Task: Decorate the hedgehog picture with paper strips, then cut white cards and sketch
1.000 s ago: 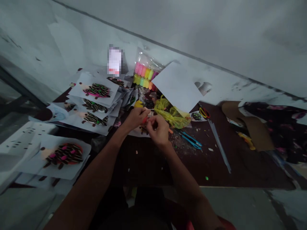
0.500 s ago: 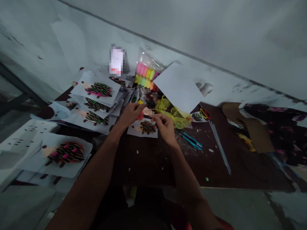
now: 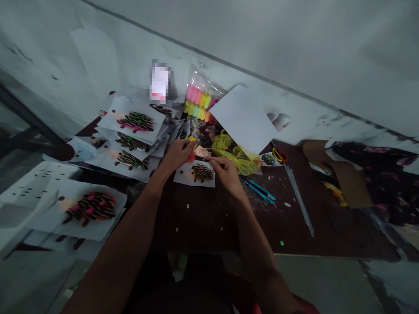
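Observation:
My left hand [image 3: 179, 155] is closed, with a small red-pink lump [image 3: 191, 157] showing at its fingertips; the lump looks like soft clay. My right hand [image 3: 226, 174] is closed in a pinch, and whatever lies between its fingers is too small to make out. Below and between both hands lies a white card [image 3: 182, 179] bearing a clay hedgehog [image 3: 201, 173] with dark, light-edged spines and small red dots. Just beyond the fingers sits a pale pink lump [image 3: 202, 151]. A crumpled yellow plastic bag [image 3: 238, 160] rests beyond my right hand.
Stacked hedgehog cards [image 3: 135, 124] stand at the left, with another pile [image 3: 88, 209] nearer me. A bag of coloured clay [image 3: 199, 102] leans at the back. On the right lie a blue cutter [image 3: 261, 192], scissors [image 3: 279, 155], clear sticks [image 3: 300, 203] and brown cardboard [image 3: 352, 183].
My right hand has shifted slightly down and left, its fingers now more level over the card. The left hand stays nearly in place, its fingertips a little lower.

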A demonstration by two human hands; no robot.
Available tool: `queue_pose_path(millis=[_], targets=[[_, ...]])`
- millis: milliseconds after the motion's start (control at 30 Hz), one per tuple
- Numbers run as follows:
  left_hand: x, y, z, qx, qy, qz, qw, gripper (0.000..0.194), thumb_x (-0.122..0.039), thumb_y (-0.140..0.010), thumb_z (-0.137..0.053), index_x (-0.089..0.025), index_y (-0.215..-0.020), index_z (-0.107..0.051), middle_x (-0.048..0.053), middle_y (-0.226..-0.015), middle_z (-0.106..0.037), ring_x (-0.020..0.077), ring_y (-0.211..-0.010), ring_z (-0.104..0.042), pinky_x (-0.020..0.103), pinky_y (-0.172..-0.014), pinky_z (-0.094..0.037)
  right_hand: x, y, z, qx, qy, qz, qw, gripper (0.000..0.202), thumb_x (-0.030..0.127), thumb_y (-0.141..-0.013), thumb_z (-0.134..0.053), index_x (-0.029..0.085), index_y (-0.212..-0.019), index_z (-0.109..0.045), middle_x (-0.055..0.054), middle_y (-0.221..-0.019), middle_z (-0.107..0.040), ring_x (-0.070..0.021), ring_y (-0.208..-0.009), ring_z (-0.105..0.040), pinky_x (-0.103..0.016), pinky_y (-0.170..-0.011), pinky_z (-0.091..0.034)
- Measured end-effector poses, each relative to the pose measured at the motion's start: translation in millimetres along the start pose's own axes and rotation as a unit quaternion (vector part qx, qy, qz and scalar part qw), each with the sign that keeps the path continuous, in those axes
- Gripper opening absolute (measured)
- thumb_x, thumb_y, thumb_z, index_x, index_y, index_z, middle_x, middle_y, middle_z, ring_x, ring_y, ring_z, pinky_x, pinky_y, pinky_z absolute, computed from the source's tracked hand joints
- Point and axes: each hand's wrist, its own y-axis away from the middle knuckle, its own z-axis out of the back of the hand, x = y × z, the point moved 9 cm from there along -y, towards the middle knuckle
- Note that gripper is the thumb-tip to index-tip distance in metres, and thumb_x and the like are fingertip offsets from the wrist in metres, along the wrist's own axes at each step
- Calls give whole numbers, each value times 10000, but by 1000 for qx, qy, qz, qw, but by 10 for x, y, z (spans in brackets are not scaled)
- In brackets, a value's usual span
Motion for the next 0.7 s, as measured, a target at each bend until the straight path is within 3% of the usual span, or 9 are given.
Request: queue_pose_path(millis=[67,167,367,567,700], targets=[[3,-3,3,-3,-6,0,1000,428,-336,-931,-510,-208,-556,-347,-47,-537,-303,111,-545,-294,292,-553,-216,-17,-3,17,0,14,2,1000,285,383,-916,-614,195,-1013,-805,-65,-955,-762,-209,-862,-679,-330,-799,-519],[18,-4,-11,0,-8,4,1000,428,-325,-934,-512,-211,-556,-348,-47,-538,-306,114,-544,-300,295,-561,-220,-44,1,29,6,12,-8,1000,264,323,-899,-610,197,-1045,-790,-52,-883,-744,-183,-749,-648,-313,-727,-503],[20,7,-16,5,-6,3,1000,435,-354,-941,-504,-213,-558,-354,-47,-528,-326,116,-536,-315,300,-552,-230,-48,16,15,8,3,-23,1000,150,339,-794,-680,193,-824,-694,-13,-779,-679,-152,-676,-576,-263,-640,-430],[5,-3,-18,12,-3,1,1000,425,-338,-930,-504,-212,-550,-360,-44,-524,-321,117,-541,-301,298,-540,-221,34,46,8,-5,69,7,998,269,396,-875,-641,198,-696,-606,22,-641,-572,-135,-607,-511,-261,-616,-398],[14,-7,-11,3,-8,12,1000,423,-314,-927,-514,-214,-549,-354,-42,-524,-317,118,-541,-298,297,-548,-216,-33,50,-48,22,54,-9,998,149,292,-885,-623,193,-839,-724,-21,-786,-710,-168,-708,-634,-280,-693,-475]])
